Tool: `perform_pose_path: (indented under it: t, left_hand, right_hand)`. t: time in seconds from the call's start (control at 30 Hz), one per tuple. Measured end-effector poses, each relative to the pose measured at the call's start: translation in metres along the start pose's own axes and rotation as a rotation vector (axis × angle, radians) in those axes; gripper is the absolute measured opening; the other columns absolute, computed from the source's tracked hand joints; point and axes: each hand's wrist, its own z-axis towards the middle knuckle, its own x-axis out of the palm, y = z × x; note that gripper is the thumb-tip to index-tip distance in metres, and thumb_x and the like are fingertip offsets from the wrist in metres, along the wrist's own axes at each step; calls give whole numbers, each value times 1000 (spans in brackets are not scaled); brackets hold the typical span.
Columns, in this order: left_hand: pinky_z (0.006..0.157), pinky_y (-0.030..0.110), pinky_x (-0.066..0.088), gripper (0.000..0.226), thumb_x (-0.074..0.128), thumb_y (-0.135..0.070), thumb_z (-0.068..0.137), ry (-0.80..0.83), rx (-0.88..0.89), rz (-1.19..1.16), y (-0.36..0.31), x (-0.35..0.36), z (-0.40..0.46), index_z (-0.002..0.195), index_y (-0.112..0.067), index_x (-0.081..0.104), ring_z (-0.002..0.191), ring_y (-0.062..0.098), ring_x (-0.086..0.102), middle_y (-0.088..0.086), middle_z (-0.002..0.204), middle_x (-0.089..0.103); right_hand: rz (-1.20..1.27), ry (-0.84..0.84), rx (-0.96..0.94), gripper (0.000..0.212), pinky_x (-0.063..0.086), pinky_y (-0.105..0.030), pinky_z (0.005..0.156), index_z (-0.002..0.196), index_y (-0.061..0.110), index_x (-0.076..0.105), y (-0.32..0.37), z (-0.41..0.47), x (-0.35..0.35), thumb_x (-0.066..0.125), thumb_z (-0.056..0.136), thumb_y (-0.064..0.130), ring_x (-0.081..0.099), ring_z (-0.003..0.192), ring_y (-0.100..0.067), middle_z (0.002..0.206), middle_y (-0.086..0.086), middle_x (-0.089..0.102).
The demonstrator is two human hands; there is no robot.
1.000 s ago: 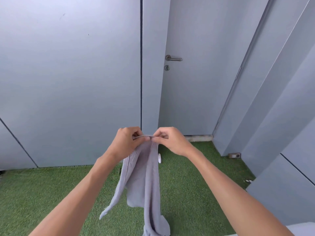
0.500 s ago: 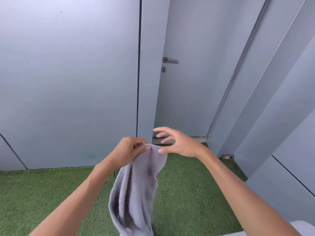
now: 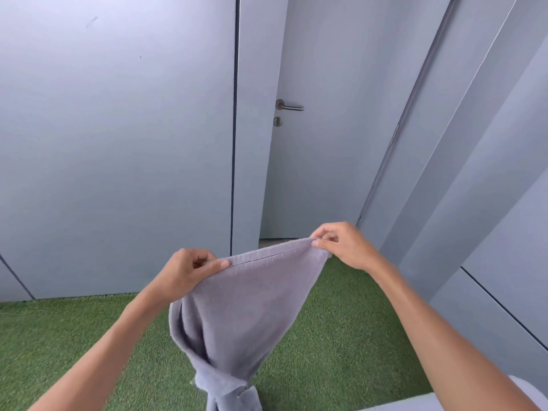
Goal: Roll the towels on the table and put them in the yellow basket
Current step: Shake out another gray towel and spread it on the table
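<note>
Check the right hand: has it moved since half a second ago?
Yes. The right hand has swung out to the person's right, away from the left hand, and now pinches the towel edge below the door handle, stretching it taut.

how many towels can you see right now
1: the grey towel hangs between the left hand and right hand. Others may lie out of view.

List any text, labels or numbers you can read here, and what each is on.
None readable. The towel shows no legible tag, and the door, walls and grass carry no writing.
</note>
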Motion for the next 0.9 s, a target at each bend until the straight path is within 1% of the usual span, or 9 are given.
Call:
perform_pose_path:
  t: [0.13, 0.17, 0.23, 0.33, 0.47, 0.63, 0.7, 0.8, 0.9]
  left_hand:
    - [47, 21, 21, 37, 73, -40, 81, 36, 134, 8, -38, 22, 12, 68, -6, 65, 52, 9, 28, -5, 54, 36]
    - [47, 21, 20, 35, 73, -38, 81, 56, 163, -5, -45, 29, 14, 68, -7, 66, 52, 9, 27, -5, 53, 35]
    - [48, 22, 19, 30, 74, -38, 81, 69, 190, -24, -51, 36, 16, 67, -11, 68, 53, 9, 26, -5, 54, 36]
    - [48, 22, 19, 34, 73, -40, 80, 49, 169, -18, -44, 33, 15, 64, -11, 64, 51, 9, 25, -8, 52, 34]
    - [49, 26, 18, 49, 72, -46, 80, 66, 112, -7, -26, 25, 5, 63, -4, 54, 53, 12, 25, -5, 55, 31]
    - [53, 27, 29, 47, 68, -55, 79, 35, 34, 27, -2, 3, -3, 71, -9, 66, 54, 10, 37, -2, 57, 45]
    - [51, 27, 24, 46, 69, -51, 80, 31, 69, 36, -10, 8, -1, 65, -8, 62, 53, 11, 31, -4, 55, 38]
    - [49, 25, 20, 45, 70, -48, 80, 55, 153, 48, -29, 27, 8, 62, -9, 57, 53, 11, 25, -7, 53, 32]
    - [50, 29, 21, 43, 69, -52, 80, 83, 183, 46, -37, 38, 13, 65, -12, 61, 53, 12, 25, -6, 53, 33]
  right_hand:
    - [22, 314, -60, 58, 39, -14, 60, 139, 35, 47, 37, 3, 39, 70, 87, 24, 50, 56, -4, 63, 7, 60]
    - [28, 372, -75, 58, 38, -16, 59, 138, 37, 48, 44, 6, 47, 70, 86, 24, 48, 57, -6, 64, 6, 59]
    - [21, 435, -98, 35, 36, -19, 59, 119, 30, 64, 51, 10, 54, 71, 86, 26, 47, 58, -8, 65, 4, 58]
    - [67, 400, -92, 12, 40, -26, 63, 93, 21, 70, 47, 10, 51, 72, 85, 30, 53, 60, -13, 67, -3, 60]
    - [-21, 192, -101, 7, 46, -31, 66, 89, 25, 71, 27, 10, 31, 72, 84, 31, 60, 67, -23, 77, -5, 71]
    - [-40, 5, 41, 5, 46, -25, 56, 88, 20, 71, -7, -2, -5, 69, 87, 16, 54, 55, -7, 68, -8, 69]
    - [-96, 83, 24, 11, 40, -25, 57, 94, 27, 71, -1, -5, 5, 69, 87, 19, 48, 51, -4, 60, -3, 64]
    - [-11, 306, -37, 41, 36, -15, 56, 125, 30, 60, 34, -8, 42, 71, 86, 24, 46, 54, 0, 63, 7, 62]
    - [51, 373, -69, 31, 38, -22, 56, 115, 24, 65, 52, -5, 66, 72, 86, 30, 45, 54, -8, 62, 3, 56]
